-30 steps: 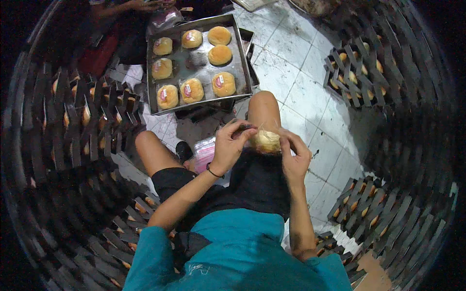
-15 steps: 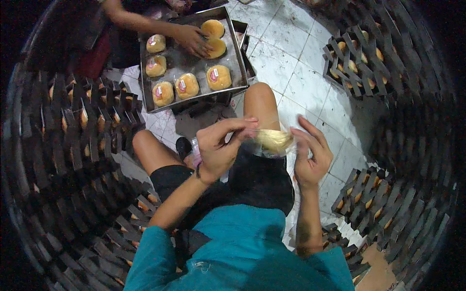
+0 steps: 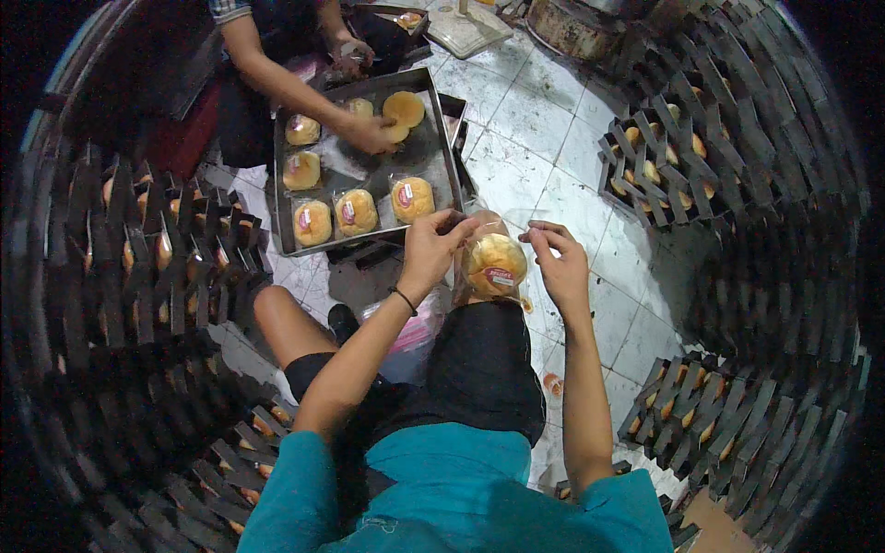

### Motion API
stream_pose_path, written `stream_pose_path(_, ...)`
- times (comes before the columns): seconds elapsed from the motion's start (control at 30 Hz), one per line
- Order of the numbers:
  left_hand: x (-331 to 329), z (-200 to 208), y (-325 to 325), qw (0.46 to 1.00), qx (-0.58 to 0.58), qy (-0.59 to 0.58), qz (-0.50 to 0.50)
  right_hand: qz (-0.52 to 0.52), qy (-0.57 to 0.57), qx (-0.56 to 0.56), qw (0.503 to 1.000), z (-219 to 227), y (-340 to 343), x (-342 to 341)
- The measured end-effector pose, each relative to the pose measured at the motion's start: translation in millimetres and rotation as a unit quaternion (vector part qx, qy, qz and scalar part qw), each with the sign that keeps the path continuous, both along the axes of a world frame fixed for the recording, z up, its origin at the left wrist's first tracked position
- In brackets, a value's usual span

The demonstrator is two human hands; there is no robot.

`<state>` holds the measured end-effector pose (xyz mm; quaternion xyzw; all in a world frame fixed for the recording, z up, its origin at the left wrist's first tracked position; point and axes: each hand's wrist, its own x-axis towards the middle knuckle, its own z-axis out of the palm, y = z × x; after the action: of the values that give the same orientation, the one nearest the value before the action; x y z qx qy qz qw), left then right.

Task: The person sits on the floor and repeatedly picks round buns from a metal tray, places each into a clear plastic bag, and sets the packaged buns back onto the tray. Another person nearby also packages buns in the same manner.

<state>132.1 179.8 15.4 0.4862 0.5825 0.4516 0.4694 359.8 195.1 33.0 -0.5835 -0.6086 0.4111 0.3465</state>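
A round golden bun sits inside a clear plastic bag with a red and white label, hanging above my knee. My left hand pinches the bag's top edge on the left. On the other side, my right hand has thumb and fingers closed on the bag's opposite top corner. A stack of plastic bags with pink print lies by my lap, below the left wrist. Ahead on the left is a dark metal tray holding several bagged buns and unwrapped buns.
A co-worker's hand touches an unwrapped bun in the tray; their other hand is behind it. Tall stacks of dark trays with buns stand at left and right. White floor tiles run between. A rusty round container stands far off.
The bagged bun, blurred and tilted before, now hangs with its label facing me. My hands have shifted slightly. The co-worker's hand moved lower in the tray, and another bagged bun shows there.
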Motion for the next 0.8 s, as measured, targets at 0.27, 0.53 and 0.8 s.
stream_pose_path(0.27,3.4,-35.9,-128.6,0.966,-0.214,-0.137,0.055,-0.045,-0.031,-0.035,0.998,-26.5,-115.8,21.2)
stream_pose_path(0.53,30.0,-53.6,-138.3,0.916,-0.308,-0.240,0.095,-0.157,0.015,-0.082,0.984,-64.4,-147.9,4.5)
stream_pose_path(0.8,33.7,-14.9,-128.4,0.919,0.299,0.217,-0.134,-0.152,-0.016,-0.104,0.983,-59.4,-137.9,-4.4)
